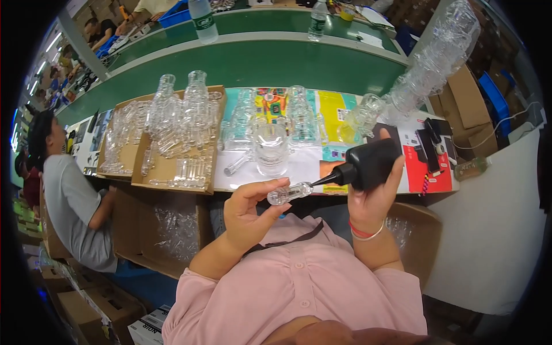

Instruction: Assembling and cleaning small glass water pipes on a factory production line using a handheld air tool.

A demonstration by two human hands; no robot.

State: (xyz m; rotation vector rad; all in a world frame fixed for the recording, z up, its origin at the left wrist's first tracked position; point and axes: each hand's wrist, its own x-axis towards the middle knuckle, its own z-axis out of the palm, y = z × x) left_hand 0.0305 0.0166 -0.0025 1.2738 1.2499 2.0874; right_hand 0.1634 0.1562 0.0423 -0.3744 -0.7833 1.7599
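My left hand (253, 210) pinches a small clear glass-like piece (282, 194) with a rounded end, held just past the table's near edge. In my right hand (376, 192) is a black squeeze bottle (374, 164), tipped sideways. Its long thin nozzle (329, 177) points left, and the tip meets or nearly meets the clear piece. Straight behind stands a clear cup-shaped vessel (270, 150) on white paper, beside a short clear tube (237, 165). Whether any liquid leaves the nozzle is too small to tell.
Cardboard trays (137, 167) at left hold several clear parts. More clear bottle-shaped pieces (300, 118) stand behind. Stacked clear pieces (440, 54) rise at far right, above a phone-like black item (426, 150). Open cartons (129, 230) flank my lap; a person (77, 201) sits at left.
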